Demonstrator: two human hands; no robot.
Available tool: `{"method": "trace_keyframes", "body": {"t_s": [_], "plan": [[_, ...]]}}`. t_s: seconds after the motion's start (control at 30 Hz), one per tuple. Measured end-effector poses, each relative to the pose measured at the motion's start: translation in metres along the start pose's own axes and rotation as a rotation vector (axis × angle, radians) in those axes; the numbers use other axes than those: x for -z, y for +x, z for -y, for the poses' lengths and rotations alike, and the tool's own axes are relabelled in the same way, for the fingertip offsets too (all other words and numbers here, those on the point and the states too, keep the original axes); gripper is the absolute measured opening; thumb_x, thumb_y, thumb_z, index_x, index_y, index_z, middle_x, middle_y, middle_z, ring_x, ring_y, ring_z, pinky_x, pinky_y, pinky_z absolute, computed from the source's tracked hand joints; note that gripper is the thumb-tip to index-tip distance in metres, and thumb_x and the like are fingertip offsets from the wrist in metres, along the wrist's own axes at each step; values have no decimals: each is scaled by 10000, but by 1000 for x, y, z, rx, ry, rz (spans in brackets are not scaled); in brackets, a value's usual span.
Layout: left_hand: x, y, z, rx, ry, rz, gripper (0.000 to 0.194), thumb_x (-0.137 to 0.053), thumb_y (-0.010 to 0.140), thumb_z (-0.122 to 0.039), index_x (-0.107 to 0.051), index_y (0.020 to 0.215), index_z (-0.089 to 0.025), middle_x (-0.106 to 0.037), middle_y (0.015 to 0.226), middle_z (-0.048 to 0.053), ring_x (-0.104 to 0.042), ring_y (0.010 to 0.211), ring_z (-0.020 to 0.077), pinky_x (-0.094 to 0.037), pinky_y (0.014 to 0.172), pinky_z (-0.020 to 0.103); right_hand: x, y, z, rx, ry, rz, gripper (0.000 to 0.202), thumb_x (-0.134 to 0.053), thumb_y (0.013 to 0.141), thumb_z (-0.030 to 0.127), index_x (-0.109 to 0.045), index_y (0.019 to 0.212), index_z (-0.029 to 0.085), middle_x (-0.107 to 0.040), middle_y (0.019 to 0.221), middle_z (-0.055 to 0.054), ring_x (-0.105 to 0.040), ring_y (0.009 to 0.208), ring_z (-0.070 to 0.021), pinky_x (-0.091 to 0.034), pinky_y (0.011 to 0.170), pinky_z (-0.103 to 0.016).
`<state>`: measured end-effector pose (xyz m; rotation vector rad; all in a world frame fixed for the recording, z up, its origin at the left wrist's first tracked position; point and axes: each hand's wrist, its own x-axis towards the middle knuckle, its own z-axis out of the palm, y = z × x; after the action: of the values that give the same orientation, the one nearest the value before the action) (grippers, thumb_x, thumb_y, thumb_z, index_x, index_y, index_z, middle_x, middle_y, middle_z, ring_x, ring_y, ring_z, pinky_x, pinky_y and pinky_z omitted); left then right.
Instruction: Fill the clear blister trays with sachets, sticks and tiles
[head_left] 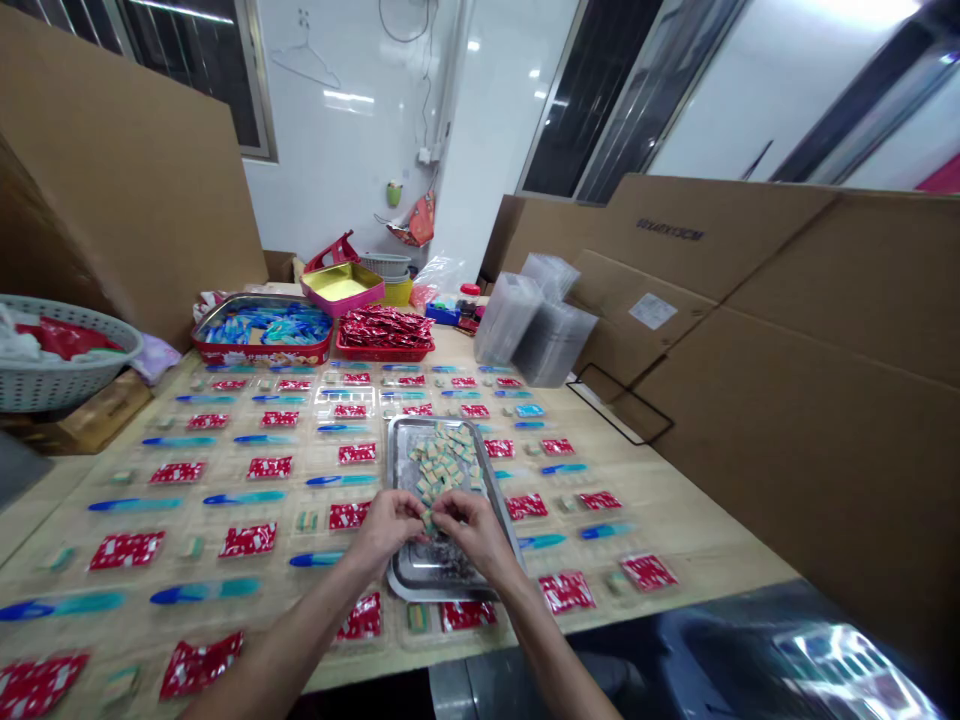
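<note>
Both hands meet over a metal tray that holds many small striped blocks. The fingers of my left hand are pinched together at a small block. My right hand pinches at the same block from the other side. Fingertips cover most of it. Around the tray lie rows of clear plastic blister trays, each with a blue pen-like tool, a red printed packet and, in many, a small striped block.
Behind the rows stand a tin of blue pen-like tools, a red tray of packets and stacked clear plastic trays. Cardboard walls the right side; another sheet stands left. A grey basket sits at the left edge.
</note>
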<state>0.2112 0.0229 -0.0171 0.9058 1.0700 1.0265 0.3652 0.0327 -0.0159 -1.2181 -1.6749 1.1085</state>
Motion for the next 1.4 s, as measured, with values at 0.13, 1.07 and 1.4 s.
{"method": "trace_keyframes", "body": {"t_s": [0.13, 1.07, 1.4], "plan": [[1, -2, -1, -13, -6, 2, 157, -682, 495, -166, -603, 626, -130, -579, 499, -33, -553, 473, 118, -485, 523, 251, 0, -1, -3, 8, 21, 6, 71, -639, 707, 226, -634, 669, 165, -571, 623, 23, -504, 601, -121, -380, 582, -227], [7, -8, -5, -8, -38, -8, 204, -704, 500, -168, -573, 655, -145, -604, 521, -30, -582, 475, 129, -472, 512, 248, -3, -7, -3, -14, 166, 26, 89, -613, 746, 250, -655, 741, 170, -599, 661, 15, -527, 632, -131, -386, 605, -234], [3, -8, 4, -155, 295, -49, 63, -580, 631, -186, -589, 683, -152, -603, 571, 7, -588, 540, 159, -449, 542, 266, -9, -14, 2, 72, -112, -93, 123, -517, 802, 227, -623, 764, 178, -627, 737, -17, -570, 709, -160, -427, 674, -264]]}}
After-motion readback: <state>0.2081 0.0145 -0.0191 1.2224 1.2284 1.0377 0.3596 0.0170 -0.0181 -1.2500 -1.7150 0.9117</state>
